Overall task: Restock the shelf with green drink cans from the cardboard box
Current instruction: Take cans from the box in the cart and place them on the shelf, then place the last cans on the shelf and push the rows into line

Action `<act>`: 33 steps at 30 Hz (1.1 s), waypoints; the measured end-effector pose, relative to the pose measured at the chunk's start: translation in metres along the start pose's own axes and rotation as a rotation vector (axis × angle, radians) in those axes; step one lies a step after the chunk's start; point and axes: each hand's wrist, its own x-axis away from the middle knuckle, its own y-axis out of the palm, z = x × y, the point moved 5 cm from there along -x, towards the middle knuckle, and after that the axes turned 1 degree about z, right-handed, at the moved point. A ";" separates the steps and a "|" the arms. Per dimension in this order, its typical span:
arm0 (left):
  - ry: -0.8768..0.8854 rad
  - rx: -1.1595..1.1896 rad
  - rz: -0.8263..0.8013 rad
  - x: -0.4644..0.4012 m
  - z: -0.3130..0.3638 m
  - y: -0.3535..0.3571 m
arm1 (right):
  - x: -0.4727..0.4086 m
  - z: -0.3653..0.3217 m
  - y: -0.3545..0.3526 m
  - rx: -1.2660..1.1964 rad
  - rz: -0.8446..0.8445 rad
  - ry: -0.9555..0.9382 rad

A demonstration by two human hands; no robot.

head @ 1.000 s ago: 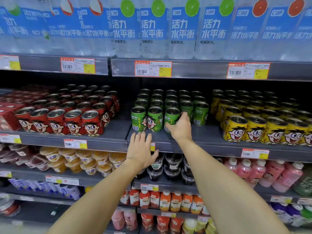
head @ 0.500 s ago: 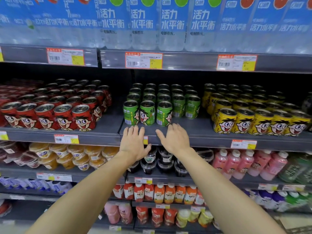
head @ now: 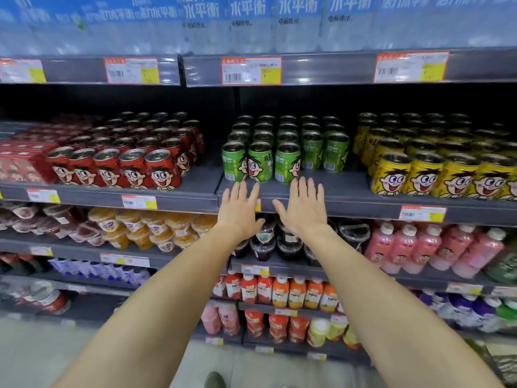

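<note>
Green drink cans [head: 260, 162] with a cartoon face stand in several rows on the grey shelf [head: 349, 191], three of them at the front edge. My left hand [head: 241, 211] and my right hand [head: 302, 208] are stretched out flat, side by side, just below and in front of those front cans, fingers straight and spread. Neither hand holds anything. The fingertips reach the shelf lip close to the cans. No cardboard box appears in the head view.
Red cans [head: 134, 166] fill the shelf to the left, yellow cans [head: 425, 175] to the right. Water bottles [head: 251, 21] line the shelf above. Cups, pink bottles [head: 402, 245] and juice bottles [head: 288, 292] fill the lower shelves.
My right hand has let go of a front green can and drawn back beside the left. Both hands now lie flat below the cans. The view has tilted down.
</note>
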 end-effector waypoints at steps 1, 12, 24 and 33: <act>0.020 0.030 0.032 0.010 0.001 0.001 | 0.008 -0.002 0.003 0.016 0.028 -0.021; 0.172 0.001 -0.078 0.106 0.009 0.057 | 0.128 -0.025 0.067 -0.154 -0.183 -0.080; 0.351 0.107 -0.217 0.265 0.021 0.148 | 0.320 -0.074 0.141 -0.075 -0.443 0.056; 0.400 0.203 -0.341 0.352 0.044 0.176 | 0.434 -0.092 0.159 -0.145 -0.562 0.150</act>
